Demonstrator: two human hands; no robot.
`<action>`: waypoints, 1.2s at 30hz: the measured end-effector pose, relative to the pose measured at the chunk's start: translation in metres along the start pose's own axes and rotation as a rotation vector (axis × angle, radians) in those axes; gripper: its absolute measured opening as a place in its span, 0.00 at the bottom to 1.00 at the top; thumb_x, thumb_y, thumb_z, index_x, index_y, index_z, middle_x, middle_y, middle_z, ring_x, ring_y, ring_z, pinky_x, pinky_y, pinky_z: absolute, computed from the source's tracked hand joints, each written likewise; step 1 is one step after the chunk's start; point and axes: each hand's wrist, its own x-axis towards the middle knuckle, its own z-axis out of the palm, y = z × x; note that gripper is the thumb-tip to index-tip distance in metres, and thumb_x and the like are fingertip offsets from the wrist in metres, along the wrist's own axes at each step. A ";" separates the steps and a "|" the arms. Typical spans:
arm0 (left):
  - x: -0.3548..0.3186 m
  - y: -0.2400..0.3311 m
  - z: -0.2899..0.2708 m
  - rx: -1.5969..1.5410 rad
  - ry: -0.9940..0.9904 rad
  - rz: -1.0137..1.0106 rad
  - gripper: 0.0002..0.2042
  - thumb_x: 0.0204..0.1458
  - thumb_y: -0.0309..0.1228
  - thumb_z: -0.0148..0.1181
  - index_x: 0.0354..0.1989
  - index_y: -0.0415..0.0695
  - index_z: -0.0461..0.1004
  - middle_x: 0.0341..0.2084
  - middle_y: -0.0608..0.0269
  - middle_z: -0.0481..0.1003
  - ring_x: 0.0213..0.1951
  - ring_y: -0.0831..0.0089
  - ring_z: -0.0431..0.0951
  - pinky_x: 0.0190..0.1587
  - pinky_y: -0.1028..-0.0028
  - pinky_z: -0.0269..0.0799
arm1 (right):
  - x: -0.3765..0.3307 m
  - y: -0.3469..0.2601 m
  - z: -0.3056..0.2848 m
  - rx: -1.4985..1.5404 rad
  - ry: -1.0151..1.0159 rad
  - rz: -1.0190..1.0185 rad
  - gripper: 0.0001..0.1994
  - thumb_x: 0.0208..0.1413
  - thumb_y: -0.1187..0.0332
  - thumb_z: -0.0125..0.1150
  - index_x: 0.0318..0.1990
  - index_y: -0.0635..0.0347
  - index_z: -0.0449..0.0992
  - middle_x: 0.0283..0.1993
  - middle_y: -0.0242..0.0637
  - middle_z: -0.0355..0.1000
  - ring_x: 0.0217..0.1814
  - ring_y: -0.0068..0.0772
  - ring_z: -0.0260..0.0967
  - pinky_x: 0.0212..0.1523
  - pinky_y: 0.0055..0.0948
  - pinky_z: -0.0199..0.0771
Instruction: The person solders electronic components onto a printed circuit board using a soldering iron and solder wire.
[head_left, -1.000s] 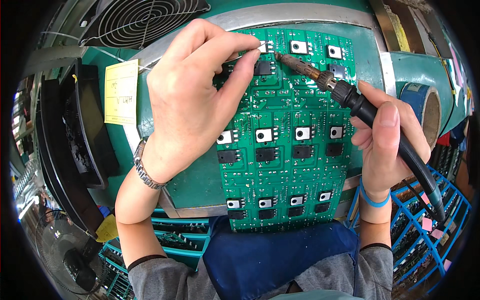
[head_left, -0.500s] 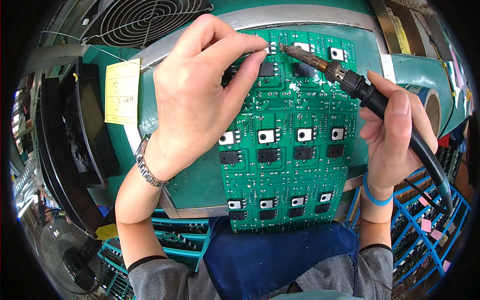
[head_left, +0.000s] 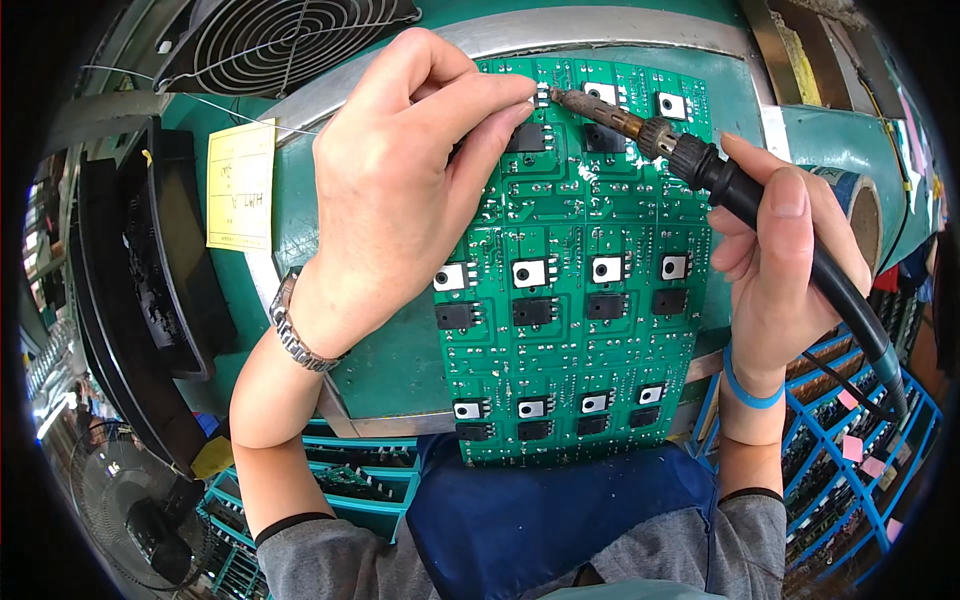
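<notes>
My left hand [head_left: 400,165] is closed in a pinch over the far part of a green circuit board [head_left: 560,350]. A thin silvery solder wire [head_left: 296,131] runs in from the upper left and passes behind this hand; its end at the fingertips is mostly hidden. My right hand [head_left: 790,240] grips a soldering iron [head_left: 740,190] by its black handle. The iron's tip is at the pins of a component in the far row, close to my left fingertips. Rows of silver-faced transistors [head_left: 606,270] and black ones [head_left: 607,306] cover the board.
A black fan grille [head_left: 295,40] stands at the far left, with a yellow paper label [head_left: 240,185] and black trays [head_left: 180,250] nearer. At right lies a tape roll [head_left: 855,215]. Blue racks [head_left: 860,460] holding boards stand below right; a fan [head_left: 135,510] is lower left.
The soldering iron has shifted slightly left, its tip now closer to my left fingertips. My left hand has barely moved and keeps its pinch. The board sits almost the same.
</notes>
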 end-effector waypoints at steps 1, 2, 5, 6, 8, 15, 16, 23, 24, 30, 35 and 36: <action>0.000 0.000 0.000 0.005 -0.004 0.003 0.09 0.45 0.21 0.67 0.36 0.43 0.81 0.24 0.71 0.68 0.21 0.85 0.62 0.21 0.83 0.55 | 0.000 0.000 0.000 0.000 0.000 -0.001 0.19 0.62 0.61 0.48 0.40 0.73 0.78 0.21 0.36 0.72 0.15 0.13 0.59 0.17 0.12 0.55; 0.000 0.000 0.000 0.010 -0.007 0.006 0.09 0.45 0.21 0.67 0.36 0.43 0.81 0.24 0.71 0.68 0.21 0.84 0.62 0.21 0.83 0.55 | 0.000 0.000 0.000 0.001 -0.001 -0.003 0.19 0.62 0.61 0.48 0.40 0.73 0.78 0.21 0.36 0.72 0.15 0.13 0.59 0.17 0.12 0.55; -0.001 0.001 0.001 0.013 -0.016 0.001 0.09 0.46 0.21 0.66 0.36 0.43 0.81 0.24 0.70 0.68 0.22 0.84 0.63 0.21 0.83 0.56 | 0.000 0.000 0.001 0.009 0.003 -0.002 0.19 0.62 0.61 0.49 0.40 0.73 0.78 0.21 0.36 0.72 0.15 0.13 0.59 0.17 0.12 0.55; 0.000 0.001 0.001 0.013 -0.017 0.002 0.09 0.46 0.21 0.66 0.36 0.43 0.81 0.24 0.70 0.68 0.22 0.84 0.63 0.21 0.83 0.56 | 0.000 0.000 0.000 0.010 0.004 -0.001 0.19 0.62 0.61 0.49 0.40 0.73 0.78 0.21 0.36 0.72 0.15 0.13 0.59 0.17 0.12 0.55; 0.000 0.001 0.000 0.013 -0.020 0.001 0.09 0.46 0.21 0.65 0.37 0.43 0.81 0.25 0.69 0.68 0.22 0.83 0.64 0.22 0.83 0.58 | 0.001 0.000 0.001 0.010 0.000 -0.013 0.19 0.62 0.61 0.49 0.40 0.73 0.78 0.21 0.36 0.72 0.15 0.13 0.59 0.17 0.12 0.55; 0.003 0.007 -0.013 -0.047 -0.038 -0.095 0.08 0.46 0.20 0.64 0.36 0.41 0.80 0.25 0.69 0.70 0.24 0.84 0.66 0.23 0.84 0.59 | 0.001 0.001 0.000 0.027 0.004 -0.030 0.19 0.62 0.61 0.50 0.40 0.73 0.78 0.21 0.35 0.72 0.15 0.13 0.60 0.18 0.12 0.55; 0.005 0.011 -0.018 -0.047 -0.080 -0.088 0.08 0.46 0.20 0.65 0.36 0.41 0.80 0.25 0.69 0.70 0.24 0.84 0.66 0.24 0.84 0.60 | 0.001 0.001 -0.001 0.029 -0.002 -0.033 0.19 0.62 0.61 0.50 0.40 0.73 0.78 0.21 0.35 0.72 0.15 0.13 0.60 0.18 0.12 0.55; -0.020 0.068 -0.038 -0.412 -0.493 -0.204 0.09 0.42 0.20 0.66 0.33 0.46 0.81 0.25 0.68 0.71 0.23 0.78 0.71 0.21 0.79 0.65 | -0.004 -0.002 -0.012 0.064 0.049 0.047 0.21 0.61 0.59 0.49 0.40 0.74 0.78 0.22 0.36 0.72 0.15 0.13 0.60 0.17 0.11 0.55; -0.024 0.075 -0.033 -0.476 -0.604 -0.141 0.10 0.40 0.21 0.67 0.34 0.47 0.81 0.24 0.68 0.70 0.22 0.75 0.72 0.21 0.76 0.68 | -0.004 -0.003 -0.014 0.043 0.082 0.033 0.22 0.61 0.58 0.48 0.40 0.74 0.78 0.22 0.37 0.72 0.15 0.13 0.60 0.17 0.10 0.55; -0.033 0.104 -0.015 -0.636 -0.633 -0.143 0.10 0.41 0.21 0.66 0.34 0.46 0.80 0.23 0.67 0.69 0.22 0.75 0.72 0.21 0.75 0.69 | -0.015 0.003 -0.037 -0.009 0.166 0.112 0.23 0.61 0.57 0.46 0.40 0.75 0.77 0.21 0.38 0.72 0.14 0.14 0.59 0.16 0.09 0.54; 0.014 0.070 -0.005 -0.114 -0.175 -0.098 0.08 0.42 0.19 0.66 0.31 0.43 0.80 0.22 0.70 0.68 0.20 0.85 0.63 0.21 0.84 0.55 | -0.026 0.013 -0.057 0.074 0.132 0.143 0.18 0.59 0.61 0.52 0.37 0.70 0.79 0.28 0.40 0.75 0.16 0.17 0.65 0.19 0.13 0.64; 0.016 0.064 -0.001 -0.119 -0.179 -0.094 0.08 0.42 0.19 0.66 0.31 0.43 0.80 0.22 0.70 0.68 0.20 0.85 0.63 0.21 0.84 0.55 | -0.027 0.016 -0.058 0.063 0.113 0.108 0.17 0.59 0.61 0.52 0.37 0.70 0.79 0.28 0.41 0.76 0.16 0.18 0.66 0.20 0.14 0.66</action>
